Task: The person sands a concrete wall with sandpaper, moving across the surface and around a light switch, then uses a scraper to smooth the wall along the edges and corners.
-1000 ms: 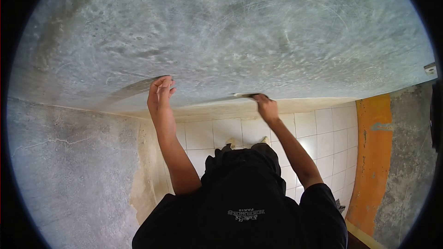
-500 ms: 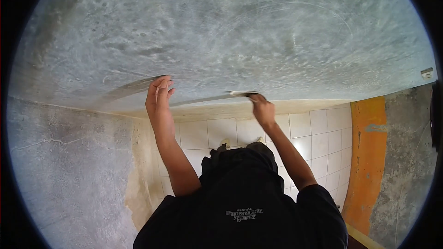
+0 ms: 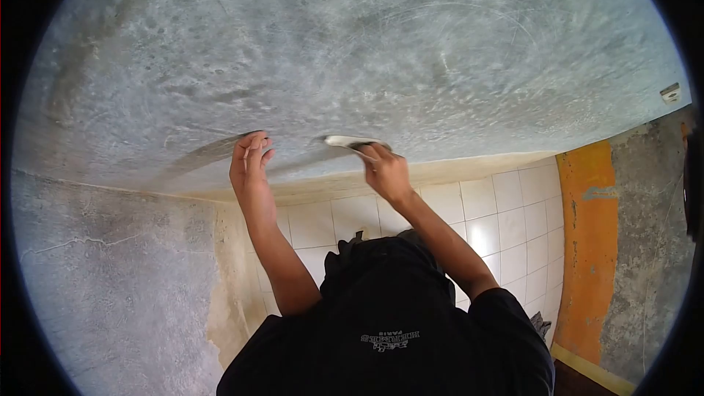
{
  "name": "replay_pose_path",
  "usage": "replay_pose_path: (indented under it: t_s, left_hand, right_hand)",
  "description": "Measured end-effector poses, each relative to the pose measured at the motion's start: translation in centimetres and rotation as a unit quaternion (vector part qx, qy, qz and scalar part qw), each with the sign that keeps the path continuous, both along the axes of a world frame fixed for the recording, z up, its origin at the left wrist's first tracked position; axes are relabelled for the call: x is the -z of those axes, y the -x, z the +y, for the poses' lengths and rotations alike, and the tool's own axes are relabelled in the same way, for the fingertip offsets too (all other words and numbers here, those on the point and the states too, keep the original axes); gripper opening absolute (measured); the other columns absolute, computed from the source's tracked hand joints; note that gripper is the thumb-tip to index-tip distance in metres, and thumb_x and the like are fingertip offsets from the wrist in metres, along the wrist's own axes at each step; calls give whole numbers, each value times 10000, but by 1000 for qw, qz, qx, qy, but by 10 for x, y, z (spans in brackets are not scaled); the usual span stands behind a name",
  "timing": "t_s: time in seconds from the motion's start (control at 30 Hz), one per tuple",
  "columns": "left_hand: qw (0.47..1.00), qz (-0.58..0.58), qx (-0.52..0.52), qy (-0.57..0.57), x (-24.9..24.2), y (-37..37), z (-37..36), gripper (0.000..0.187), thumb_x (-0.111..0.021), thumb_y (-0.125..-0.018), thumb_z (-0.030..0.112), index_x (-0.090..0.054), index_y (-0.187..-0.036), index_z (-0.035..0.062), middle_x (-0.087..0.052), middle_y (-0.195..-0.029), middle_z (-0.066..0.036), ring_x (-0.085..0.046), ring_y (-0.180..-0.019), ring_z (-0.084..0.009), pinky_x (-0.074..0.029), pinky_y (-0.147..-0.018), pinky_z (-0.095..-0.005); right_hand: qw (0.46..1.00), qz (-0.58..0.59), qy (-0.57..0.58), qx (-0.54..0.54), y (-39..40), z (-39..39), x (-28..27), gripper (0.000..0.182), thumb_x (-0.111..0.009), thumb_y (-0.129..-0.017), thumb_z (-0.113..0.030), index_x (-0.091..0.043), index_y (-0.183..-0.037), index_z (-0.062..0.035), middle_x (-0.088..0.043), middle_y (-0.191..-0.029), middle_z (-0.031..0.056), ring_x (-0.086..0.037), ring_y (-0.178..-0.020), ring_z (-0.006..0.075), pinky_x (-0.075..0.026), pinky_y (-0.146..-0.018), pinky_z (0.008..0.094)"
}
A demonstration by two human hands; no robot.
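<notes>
A grey, mottled wall (image 3: 352, 51) with faint scratch marks fills the upper part of the view. My right hand (image 3: 385, 174) is closed on a scraper-like tool (image 3: 348, 141) with a pale, flat blade, which lies close along the lower wall surface and points left. To the left, my left hand (image 3: 251, 165) holds nothing; its fingers are slightly bent and apart, with the fingertips at the wall. A dark shadow stretches left from those fingertips.
Below the wall is a white tiled floor (image 3: 469, 205). A cracked grey side wall (image 3: 117, 264) stands at the left. An orange painted strip (image 3: 587, 264) runs down the right, and a small socket (image 3: 670, 93) sits on the wall at far right.
My right hand and the tool have moved left, closer to my left hand, and more of the pale blade shows. My left hand has shifted slightly down in the view.
</notes>
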State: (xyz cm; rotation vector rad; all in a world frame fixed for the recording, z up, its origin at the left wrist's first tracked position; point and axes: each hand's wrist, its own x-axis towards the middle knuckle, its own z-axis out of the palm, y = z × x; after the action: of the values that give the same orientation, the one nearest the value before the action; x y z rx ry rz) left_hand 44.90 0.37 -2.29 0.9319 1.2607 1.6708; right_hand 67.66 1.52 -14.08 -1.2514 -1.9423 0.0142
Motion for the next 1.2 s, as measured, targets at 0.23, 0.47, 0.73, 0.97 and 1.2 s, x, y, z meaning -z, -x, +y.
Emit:
replay_pose_path:
  t_s: [0.23, 0.47, 0.73, 0.97, 1.2]
  left_hand:
    - [1000, 16, 7, 5, -1, 1, -2, 246, -604, -928, 251, -630, -1054, 42, -618, -1070, -65, -565, -1044, -167, -442, -922, -323]
    - [1000, -5, -9, 0, 4, -3, 4, 236, -592, -930, 231, -620, -1073, 45, -594, -1083, -53, -550, -1040, -163, -439, -924, -331]
    - [998, 51, -22, 32, -18, -15, -15, 289, -565, -955, 247, -610, -1154, 42, -579, -1150, -61, -528, -1088, -177, -419, -951, -349]
    - [993, 88, -45, 67, -21, -26, -28, 314, -558, -957, 273, -619, -1150, 33, -602, -1130, -74, -551, -1087, -189, -420, -955, -347]
    - [988, 124, 4, 96, -26, -55, -28, 316, -545, -969, 265, -614, -1169, 31, -602, -1150, -85, -554, -1095, -193, -421, -957, -347]
  right_hand:
    - [978, 26, 102, 178, -120, -33, 92, 177, -590, -881, -53, -686, -1028, -76, -684, -1002, 123, -662, -921, 317, -550, -728, 398]
    - [995, 50, 92, -8, -25, -13, 38, 206, -624, -851, -43, -650, -1051, -87, -665, -981, 112, -659, -872, 323, -558, -687, 403]
    - [961, 236, 57, 135, -48, -32, 79, 209, -578, -908, -85, -622, -1102, -20, -672, -1009, 172, -675, -919, 326, -537, -694, 373]
    - [827, 393, 60, 397, -140, -50, 93, 302, -486, -983, -167, -578, -1031, 117, -566, -798, 188, -512, -699, 289, -449, -694, 376]
    - [780, 492, -6, 387, -150, 8, 106, 546, -393, -1040, -286, -302, -1420, 96, -385, -1413, 262, -430, -1244, 337, -310, -1063, 363]
